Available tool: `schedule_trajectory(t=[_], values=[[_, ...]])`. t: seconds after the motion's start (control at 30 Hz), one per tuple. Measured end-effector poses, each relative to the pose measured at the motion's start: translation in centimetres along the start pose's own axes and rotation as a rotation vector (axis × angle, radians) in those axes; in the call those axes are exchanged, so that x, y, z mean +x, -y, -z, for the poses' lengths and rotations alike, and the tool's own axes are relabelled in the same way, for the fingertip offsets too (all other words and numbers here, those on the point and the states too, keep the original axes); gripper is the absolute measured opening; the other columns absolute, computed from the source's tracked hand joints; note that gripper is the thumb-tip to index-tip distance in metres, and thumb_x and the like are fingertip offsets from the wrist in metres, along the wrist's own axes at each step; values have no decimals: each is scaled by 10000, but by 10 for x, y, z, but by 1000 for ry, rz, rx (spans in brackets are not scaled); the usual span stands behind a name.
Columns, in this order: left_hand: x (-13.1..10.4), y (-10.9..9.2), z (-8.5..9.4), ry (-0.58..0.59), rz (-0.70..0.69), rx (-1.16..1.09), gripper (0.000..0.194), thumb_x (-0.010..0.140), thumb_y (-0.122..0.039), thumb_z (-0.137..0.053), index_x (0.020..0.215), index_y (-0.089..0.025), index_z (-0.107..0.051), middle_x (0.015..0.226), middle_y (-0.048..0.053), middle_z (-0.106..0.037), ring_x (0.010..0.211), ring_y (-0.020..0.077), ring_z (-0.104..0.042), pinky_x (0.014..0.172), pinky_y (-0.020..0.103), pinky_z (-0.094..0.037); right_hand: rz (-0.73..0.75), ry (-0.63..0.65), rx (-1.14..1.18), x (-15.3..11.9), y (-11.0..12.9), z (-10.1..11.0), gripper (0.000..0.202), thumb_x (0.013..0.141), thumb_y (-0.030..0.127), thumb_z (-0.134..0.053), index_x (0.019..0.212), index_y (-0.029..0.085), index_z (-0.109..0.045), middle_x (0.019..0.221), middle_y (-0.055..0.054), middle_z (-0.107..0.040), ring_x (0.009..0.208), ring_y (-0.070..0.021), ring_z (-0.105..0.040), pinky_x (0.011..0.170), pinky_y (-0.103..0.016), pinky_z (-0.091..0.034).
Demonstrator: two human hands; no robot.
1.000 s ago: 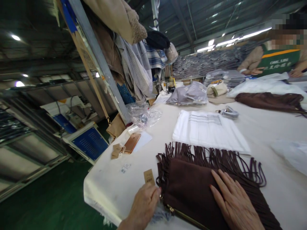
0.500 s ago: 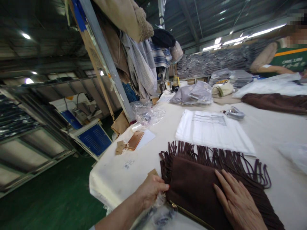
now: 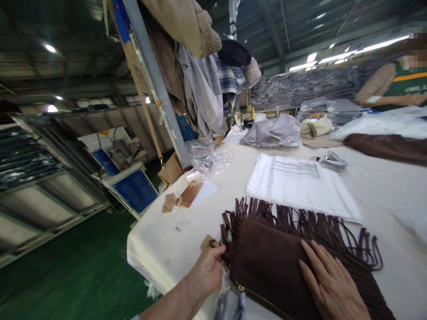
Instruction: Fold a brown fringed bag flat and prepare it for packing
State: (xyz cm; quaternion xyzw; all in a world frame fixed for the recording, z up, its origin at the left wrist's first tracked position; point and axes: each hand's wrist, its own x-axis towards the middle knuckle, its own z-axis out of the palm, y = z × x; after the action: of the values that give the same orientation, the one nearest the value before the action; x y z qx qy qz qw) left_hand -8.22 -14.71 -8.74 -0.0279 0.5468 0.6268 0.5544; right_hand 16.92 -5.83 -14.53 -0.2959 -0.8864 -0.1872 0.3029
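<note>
A dark brown fringed suede bag point(image 3: 267, 258) lies on the white table point(image 3: 167, 235) in front of me. My right hand point(image 3: 330, 284) rests flat on the bag's right part, fingers spread. At the bag's left corner my left hand point(image 3: 208, 269) pinches a small brown paper tag point(image 3: 207, 242) and the fringe beside it. A crumpled clear plastic piece point(image 3: 228, 298) hangs below that hand at the table's edge.
A white folded sheet point(image 3: 300, 184) lies beyond the bag. A rose-gold phone point(image 3: 190, 194) and paper tags point(image 3: 169, 202) sit at the left edge, with clear plastic point(image 3: 207, 158) behind. Bagged goods point(image 3: 273, 131), another brown bag point(image 3: 387, 146) and a co-worker point(image 3: 396, 86) are farther back.
My left hand has slid from the tag standing upright to the bag's corner, folding the tag down under my fingers. The right hand stays flat on the bag. The view drifted slightly left.
</note>
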Motion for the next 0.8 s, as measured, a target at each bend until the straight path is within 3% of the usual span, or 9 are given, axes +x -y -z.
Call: schedule_trajectory(t=[0.13, 0.27, 0.43, 0.57, 0.67, 0.73, 0.8], values=[[-4, -12, 11, -67, -86, -36, 135, 701, -11, -531, 723, -143, -549, 638, 2, -632, 555, 114, -582, 600, 229, -445, 19, -16, -1, 1, -1, 2, 408, 802, 83, -296, 949, 180, -664, 1279, -145, -534, 1342, -354, -224, 894, -549, -397], [-20, -21, 23, -91, -120, -6, 139, 720, -61, -571, 832, -137, -543, 724, 29, -641, 624, 125, -606, 628, 246, -467, 54, -36, -22, 2, -3, 2, 400, 794, 74, -298, 929, 158, -665, 1230, -184, -554, 1341, -371, -214, 863, -552, -408], [-50, -19, 43, -204, -192, 308, 421, 656, -206, -632, 1044, -103, -506, 982, 107, -617, 706, 157, -611, 615, 286, -482, 59, -12, -12, -2, -6, -2, 391, 795, 78, -304, 926, 165, -662, 1220, -176, -562, 1344, -370, -203, 862, -554, -411], [-66, -14, 63, -86, -19, 694, 315, 598, -365, -617, 808, -139, -555, 675, 15, -590, 543, 138, -559, 466, 228, -375, 27, -10, 27, -4, -5, -4, 392, 799, 92, -296, 931, 183, -653, 1267, -150, -534, 1336, -355, -237, 895, -561, -392], [-70, -17, 67, 7, 90, 1106, 192, 651, -352, -500, 647, -170, -560, 488, -28, -515, 398, 108, -427, 415, 223, -269, 17, -26, 51, -3, -4, -3, 394, 805, 94, -283, 948, 172, -642, 1300, -163, -501, 1330, -361, -248, 901, -575, -382], [-67, -22, 61, -9, -122, 1329, 205, 673, -310, -449, 562, -179, -561, 467, -20, -498, 446, 122, -434, 476, 244, -314, 31, -33, 52, -2, -3, -2, 386, 801, 84, -288, 955, 151, -636, 1315, -186, -479, 1328, -378, -242, 897, -583, -377], [-59, -26, 51, -29, -399, 1369, 205, 668, -273, -445, 561, -180, -593, 572, 4, -556, 603, 154, -510, 611, 269, -372, 56, -40, 51, -1, -3, 0, 375, 797, 77, -299, 953, 137, -635, 1320, -200, -469, 1327, -385, -239, 902, -583, -371]])
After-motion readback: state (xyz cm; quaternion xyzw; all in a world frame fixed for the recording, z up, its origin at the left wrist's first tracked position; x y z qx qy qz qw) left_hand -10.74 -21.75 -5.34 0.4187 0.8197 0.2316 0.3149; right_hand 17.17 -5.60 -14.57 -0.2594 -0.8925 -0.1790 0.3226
